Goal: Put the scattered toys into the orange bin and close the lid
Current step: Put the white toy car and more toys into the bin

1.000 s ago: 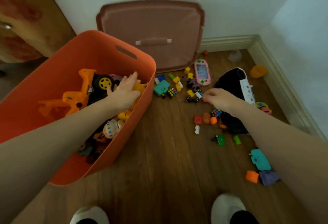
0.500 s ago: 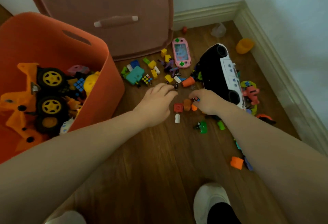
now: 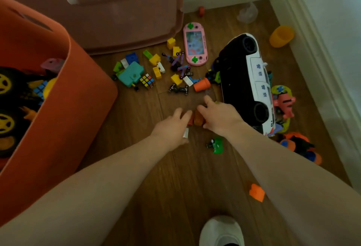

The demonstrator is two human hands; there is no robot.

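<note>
The orange bin [image 3: 82,97] stands at the left, with a yellow-wheeled truck and other toys inside. Its brown lid [image 3: 117,23] leans on the wall behind it. My left hand [image 3: 172,126] is low over the floor with its fingers apart, the fingertips touching a red block [image 3: 190,120]. A small white block [image 3: 186,133] shows at that hand's edge. My right hand [image 3: 220,117] faces it, thumb and curled fingers closed on an orange block [image 3: 198,119] that rests on the floor. More toys lie scattered beyond the hands.
A black-and-white police car [image 3: 248,81] lies right of my right hand. A pink handheld game [image 3: 195,46], teal block [image 3: 130,74], puzzle cube [image 3: 147,80] and orange cylinder [image 3: 202,85] lie ahead. A green toy [image 3: 215,145], orange block [image 3: 256,192] and yellow cup [image 3: 281,36] are nearby.
My left hand left the bin and came down to the floor beside the red block. My right hand drew back toward the orange block. The view tilted down and right.
</note>
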